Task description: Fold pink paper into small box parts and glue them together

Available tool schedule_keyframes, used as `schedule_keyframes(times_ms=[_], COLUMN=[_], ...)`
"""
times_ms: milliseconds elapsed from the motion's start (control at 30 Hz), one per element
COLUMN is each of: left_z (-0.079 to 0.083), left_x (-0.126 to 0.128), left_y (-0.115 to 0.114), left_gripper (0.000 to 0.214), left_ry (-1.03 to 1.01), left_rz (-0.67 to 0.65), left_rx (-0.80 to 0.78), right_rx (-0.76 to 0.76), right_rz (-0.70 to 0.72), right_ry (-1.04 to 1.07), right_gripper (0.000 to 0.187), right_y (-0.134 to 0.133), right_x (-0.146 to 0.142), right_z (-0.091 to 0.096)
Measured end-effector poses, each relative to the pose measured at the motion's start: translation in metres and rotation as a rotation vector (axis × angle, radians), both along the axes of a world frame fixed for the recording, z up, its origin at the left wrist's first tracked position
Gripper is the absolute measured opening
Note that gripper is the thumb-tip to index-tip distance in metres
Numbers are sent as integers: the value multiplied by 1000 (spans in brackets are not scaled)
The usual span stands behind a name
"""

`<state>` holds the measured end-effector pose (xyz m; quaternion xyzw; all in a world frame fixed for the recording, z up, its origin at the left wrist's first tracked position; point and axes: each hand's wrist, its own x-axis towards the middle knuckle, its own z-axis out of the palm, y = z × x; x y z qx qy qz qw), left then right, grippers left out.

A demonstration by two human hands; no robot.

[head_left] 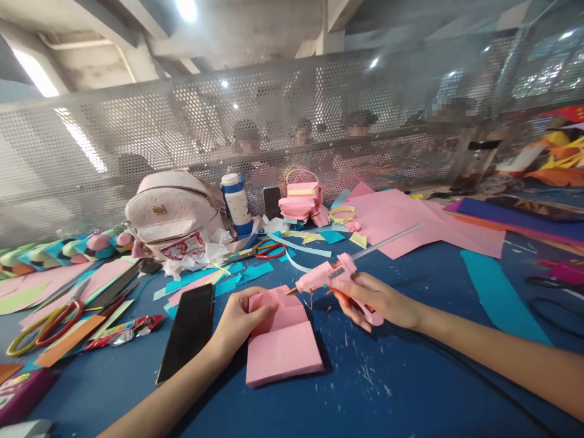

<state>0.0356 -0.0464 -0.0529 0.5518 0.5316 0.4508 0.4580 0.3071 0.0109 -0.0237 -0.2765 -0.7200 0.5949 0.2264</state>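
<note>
My left hand pinches the upper left edge of a folded pink paper piece lying on the blue table. My right hand is wrapped round the handle of a pink glue gun. The gun's nozzle points left, just above the top fold of the pink paper. A clear glue stick sticks out of the back of the gun.
A black phone lies left of the paper. Scissors, paper strips and a wrapper lie at the left. A white backpack, a bottle, pink paper sheets and a mesh partition stand behind. People sit beyond the mesh.
</note>
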Motion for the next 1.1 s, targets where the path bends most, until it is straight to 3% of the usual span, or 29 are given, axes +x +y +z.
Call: schedule_keyframes(times_ms=[600, 1100], left_z=[-2, 3], left_x=[-2, 1], left_y=[-1, -3], left_gripper=[39, 34], left_ry=[-63, -221], left_rz=[49, 113], left_rx=[-45, -51], right_rx=[-21, 62], right_rz=[-10, -11], right_ry=[38, -21], right_gripper=[50, 52], right_y=[2, 6], right_x=[2, 7], right_z=[-3, 3])
